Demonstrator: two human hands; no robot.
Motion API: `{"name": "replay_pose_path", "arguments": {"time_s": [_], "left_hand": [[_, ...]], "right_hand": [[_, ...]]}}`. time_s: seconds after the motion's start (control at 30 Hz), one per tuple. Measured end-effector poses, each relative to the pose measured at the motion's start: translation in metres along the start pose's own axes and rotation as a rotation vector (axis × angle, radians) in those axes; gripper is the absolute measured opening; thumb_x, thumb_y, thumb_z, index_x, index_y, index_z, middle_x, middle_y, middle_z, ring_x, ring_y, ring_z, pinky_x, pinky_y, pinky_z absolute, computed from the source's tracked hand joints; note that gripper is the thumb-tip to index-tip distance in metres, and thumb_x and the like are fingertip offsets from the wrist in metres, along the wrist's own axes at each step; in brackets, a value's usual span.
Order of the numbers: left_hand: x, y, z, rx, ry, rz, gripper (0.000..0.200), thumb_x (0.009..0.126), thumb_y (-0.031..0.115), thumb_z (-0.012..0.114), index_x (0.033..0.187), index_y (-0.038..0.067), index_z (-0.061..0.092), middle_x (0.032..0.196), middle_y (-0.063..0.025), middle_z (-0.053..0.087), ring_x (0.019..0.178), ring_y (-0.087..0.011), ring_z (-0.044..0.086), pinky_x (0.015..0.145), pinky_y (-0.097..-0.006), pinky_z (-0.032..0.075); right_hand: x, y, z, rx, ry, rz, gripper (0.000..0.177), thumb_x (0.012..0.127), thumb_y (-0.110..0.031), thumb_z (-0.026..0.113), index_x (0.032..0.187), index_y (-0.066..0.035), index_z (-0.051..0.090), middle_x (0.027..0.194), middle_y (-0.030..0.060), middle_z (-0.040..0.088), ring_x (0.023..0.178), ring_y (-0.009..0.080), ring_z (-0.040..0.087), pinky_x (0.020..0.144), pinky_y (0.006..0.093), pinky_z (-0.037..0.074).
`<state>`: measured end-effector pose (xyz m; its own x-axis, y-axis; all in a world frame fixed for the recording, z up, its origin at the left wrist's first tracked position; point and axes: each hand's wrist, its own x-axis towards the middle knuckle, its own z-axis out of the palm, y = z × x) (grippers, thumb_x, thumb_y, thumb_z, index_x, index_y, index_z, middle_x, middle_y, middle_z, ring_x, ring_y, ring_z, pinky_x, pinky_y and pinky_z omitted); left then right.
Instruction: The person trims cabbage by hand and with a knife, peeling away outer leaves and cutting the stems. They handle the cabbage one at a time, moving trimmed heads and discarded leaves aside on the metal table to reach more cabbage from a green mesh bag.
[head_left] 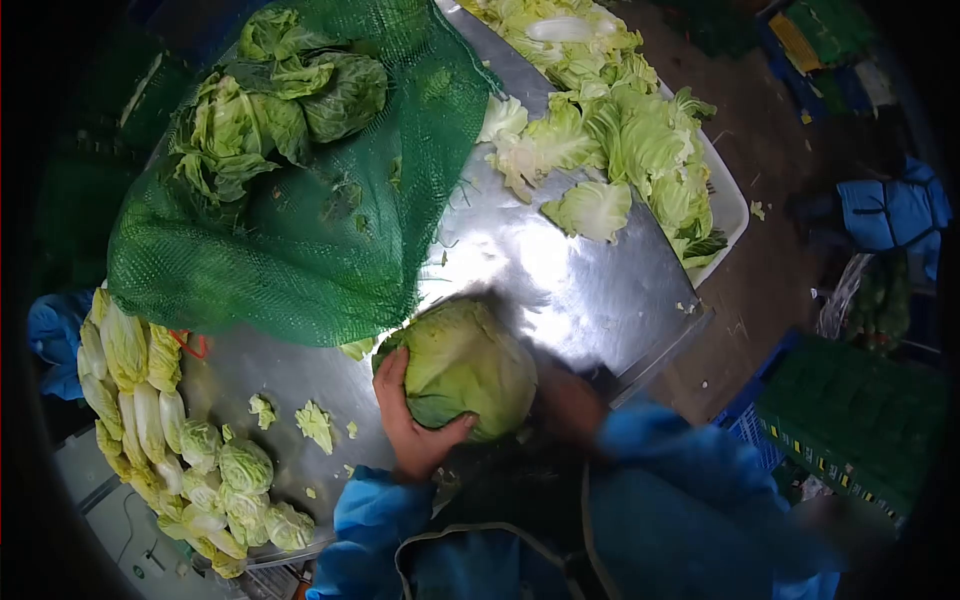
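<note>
A large green cabbage [470, 370] is at the front edge of the metal table [540, 270]. My left hand [415, 425] grips its left and lower side, thumb and fingers spread round it. Smeared by motion, my right hand [572, 405] is at the cabbage's right side, and its fingers cannot be made out. Behind the cabbage lies a green mesh sack [290, 250] with more cabbages [250, 125] on it. Loose pale leaves [590, 210] rest on the metal behind and to the right.
A white bin [733, 190] of trimmed leaves [650, 140] stands at the back right. Chinese cabbages [125, 350] and small round cabbages [245, 465] are piled at the left. Green crates [850, 410] stand on the right. People in blue [893, 213] are at both sides.
</note>
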<state>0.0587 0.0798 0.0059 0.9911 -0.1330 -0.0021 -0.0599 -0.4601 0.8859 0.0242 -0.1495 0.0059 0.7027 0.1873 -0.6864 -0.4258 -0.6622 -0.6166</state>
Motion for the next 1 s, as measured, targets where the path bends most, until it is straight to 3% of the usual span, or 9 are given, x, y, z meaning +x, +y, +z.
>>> {"name": "replay_pose_path", "arguments": {"time_s": [0.13,0.2,0.27,0.37,0.47,0.67,0.8,0.93,1.0], "left_hand": [[0.000,-0.023,-0.016,-0.264,-0.025,-0.118,0.099,0.053,0.021,0.081,0.138,-0.001,0.035,0.128,-0.0175,0.044,0.122,-0.0312,0.042,0.106,-0.0393,0.031],[-0.010,-0.028,-0.030,-0.479,-0.051,-0.243,0.102,0.054,0.018,0.080,0.141,0.000,0.030,0.133,-0.0167,0.042,0.126,-0.0288,0.040,0.107,-0.0381,0.030],[-0.010,-0.029,-0.053,-0.696,-0.068,-0.332,0.105,0.055,0.015,0.079,0.144,0.001,0.025,0.137,-0.0160,0.040,0.129,-0.0264,0.037,0.108,-0.0370,0.028],[-0.028,-0.028,-0.103,-0.641,-0.358,-0.439,0.104,0.068,0.016,0.074,0.149,0.005,0.010,0.148,-0.0168,0.028,0.137,-0.0260,0.029,0.111,-0.0366,0.023],[-0.040,-0.024,-0.120,-1.012,-0.264,-0.492,0.099,0.074,0.017,0.072,0.149,0.006,0.008,0.149,-0.0171,0.027,0.137,-0.0293,0.028,0.111,-0.0377,0.022],[-0.023,0.010,-0.056,-0.646,0.046,-0.517,0.084,0.077,0.017,0.071,0.143,0.004,0.020,0.137,-0.0179,0.037,0.126,-0.0297,0.038,0.108,-0.0391,0.027],[-0.014,0.001,-0.035,-0.712,-0.072,-0.351,0.080,0.078,0.009,0.068,0.142,0.004,0.019,0.133,-0.0160,0.040,0.123,-0.0266,0.043,0.104,-0.0366,0.035],[0.005,0.023,-0.013,-0.760,-0.162,-0.389,0.098,0.070,0.008,0.079,0.144,0.002,0.015,0.133,-0.0156,0.040,0.122,-0.0262,0.043,0.102,-0.0365,0.038],[0.008,0.014,-0.004,-0.771,-0.143,-0.364,0.107,0.064,0.010,0.085,0.143,-0.003,0.013,0.132,-0.0169,0.040,0.122,-0.0266,0.043,0.102,-0.0368,0.038]], "right_hand": [[0.145,0.105,0.069,-0.112,0.291,-0.491,0.061,0.079,-0.019,0.062,0.132,0.000,0.038,0.107,0.0250,0.060,0.098,0.0418,0.059,0.087,0.0463,0.047],[0.123,0.077,0.031,-0.172,0.271,-0.659,0.031,0.088,-0.020,0.054,0.114,-0.003,0.055,0.097,0.0196,0.062,0.080,0.0293,0.062,0.068,0.0400,0.050],[0.085,0.018,-0.027,0.369,-0.135,0.065,0.026,0.086,-0.013,0.054,0.111,-0.004,0.056,0.082,0.0111,0.061,0.055,0.0180,0.057,0.046,0.0337,0.046],[0.073,0.023,-0.035,0.623,-0.047,-0.018,0.028,0.085,-0.007,0.052,0.113,-0.006,0.055,0.070,0.0054,0.057,0.042,0.0103,0.048,0.035,0.0261,0.038],[0.035,-0.019,-0.033,0.522,-0.206,-0.057,0.034,0.086,-0.005,0.051,0.120,-0.002,0.047,0.058,0.0030,0.049,0.038,0.0113,0.045,0.035,0.0260,0.035],[0.033,-0.052,-0.005,0.737,-0.185,-0.163,0.037,0.087,-0.013,0.054,0.122,-0.003,0.049,0.050,0.0024,0.048,0.038,0.0098,0.044,0.036,0.0257,0.035],[-0.006,-0.063,-0.034,0.659,0.042,-0.180,0.041,0.085,-0.009,0.055,0.124,0.001,0.048,0.057,0.0014,0.053,0.041,0.0071,0.043,0.038,0.0235,0.036],[-0.029,-0.032,-0.013,0.184,0.443,-0.504,0.049,0.085,-0.007,0.057,0.130,0.005,0.042,0.097,0.0238,0.064,0.086,0.0305,0.066,0.074,0.0354,0.051],[-0.045,-0.048,-0.033,0.162,0.288,-0.282,0.050,0.086,-0.012,0.060,0.129,0.006,0.043,0.115,0.0314,0.055,0.110,0.0405,0.056,0.091,0.0394,0.045]]}}
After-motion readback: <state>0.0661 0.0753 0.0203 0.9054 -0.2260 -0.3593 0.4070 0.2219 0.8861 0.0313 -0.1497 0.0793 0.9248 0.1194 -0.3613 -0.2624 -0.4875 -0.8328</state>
